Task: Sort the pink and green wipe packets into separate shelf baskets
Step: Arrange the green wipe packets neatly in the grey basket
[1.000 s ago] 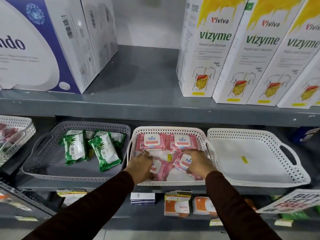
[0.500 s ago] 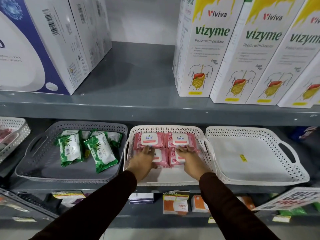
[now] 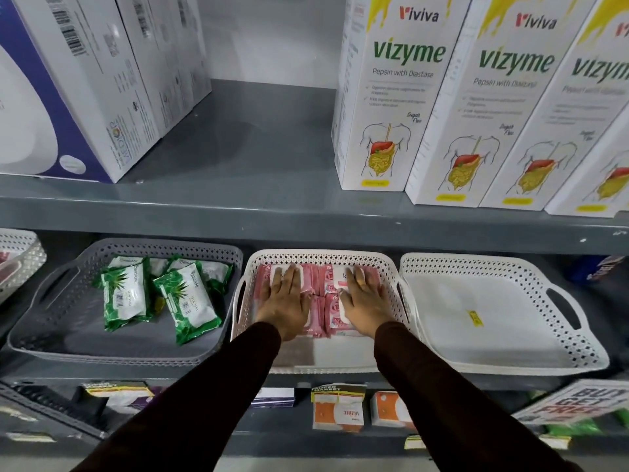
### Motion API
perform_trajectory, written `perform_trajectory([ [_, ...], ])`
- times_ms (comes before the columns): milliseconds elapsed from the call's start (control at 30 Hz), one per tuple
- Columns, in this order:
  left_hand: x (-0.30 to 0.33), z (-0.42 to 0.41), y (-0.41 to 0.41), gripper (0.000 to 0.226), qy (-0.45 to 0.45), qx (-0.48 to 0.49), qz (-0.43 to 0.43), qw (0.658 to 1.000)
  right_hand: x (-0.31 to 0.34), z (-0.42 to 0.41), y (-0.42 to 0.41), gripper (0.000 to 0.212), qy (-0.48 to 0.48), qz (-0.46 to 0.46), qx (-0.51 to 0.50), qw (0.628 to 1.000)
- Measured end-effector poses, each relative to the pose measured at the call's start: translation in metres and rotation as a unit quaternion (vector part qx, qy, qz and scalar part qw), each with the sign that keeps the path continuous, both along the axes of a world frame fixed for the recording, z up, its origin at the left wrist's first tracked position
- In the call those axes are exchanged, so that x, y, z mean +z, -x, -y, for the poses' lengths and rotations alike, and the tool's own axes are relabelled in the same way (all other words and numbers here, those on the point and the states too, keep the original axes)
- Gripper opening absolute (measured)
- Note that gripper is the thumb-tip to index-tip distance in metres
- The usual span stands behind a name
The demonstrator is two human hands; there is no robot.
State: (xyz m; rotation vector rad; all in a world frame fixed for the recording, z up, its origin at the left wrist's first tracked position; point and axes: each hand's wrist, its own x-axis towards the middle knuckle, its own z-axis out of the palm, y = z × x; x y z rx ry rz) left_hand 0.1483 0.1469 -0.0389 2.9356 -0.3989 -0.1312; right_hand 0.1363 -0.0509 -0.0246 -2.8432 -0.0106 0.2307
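Several pink wipe packets (image 3: 325, 301) lie in a tight block at the back of the middle white basket (image 3: 391, 267). My left hand (image 3: 286, 301) lies flat on the left packets, fingers spread. My right hand (image 3: 362, 301) lies flat on the right packets the same way. Neither hand grips anything. Several green wipe packets (image 3: 187, 301) lie loosely in the grey basket (image 3: 68, 335) to the left, some overlapping at its back.
A white basket (image 3: 503, 335) with only a small yellow sticker stands to the right. Another white basket (image 3: 20, 253) shows at the far left edge. The shelf above holds tall Vizyme cartons (image 3: 391, 97) and white-and-blue boxes (image 3: 85, 80). Small boxes sit on the shelf below.
Both hands have slid forward from the front pink packets to the back of the basket, pushing the packets into a neat block. The camera has moved closer to the shelf.
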Motion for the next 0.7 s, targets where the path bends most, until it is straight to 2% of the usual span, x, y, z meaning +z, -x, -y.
perform_trajectory([
  [233,0.001,0.002,-0.002,0.066,0.017,0.006,-0.035,0.999,-0.014,0.0,-0.006,0.062,0.012,0.007,-0.009,1.0],
  [333,0.022,-0.014,-0.005,0.063,0.08,-0.017,-0.05,0.995,-0.006,0.0,-0.008,0.064,0.019,-0.008,-0.019,1.0],
  [400,0.039,-0.039,0.004,0.054,0.189,-0.009,0.006,0.982,0.005,-0.018,-0.004,0.064,0.003,-0.006,-0.057,0.998],
  [500,0.06,-0.108,0.036,0.038,0.31,0.037,0.127,0.942,0.022,-0.083,0.021,0.051,-0.125,0.15,-0.075,0.978],
  [533,0.065,-0.136,0.045,0.035,0.307,0.063,0.144,0.939,0.028,-0.113,0.033,0.045,-0.184,0.185,-0.057,0.964],
  [600,0.066,-0.196,0.051,0.031,0.244,0.097,0.133,0.956,0.04,-0.171,0.05,0.036,-0.255,0.194,-0.011,0.947],
  [700,0.053,-0.277,0.042,0.039,0.069,0.056,0.109,0.99,0.048,-0.249,0.052,0.033,-0.225,0.167,0.054,0.958],
])
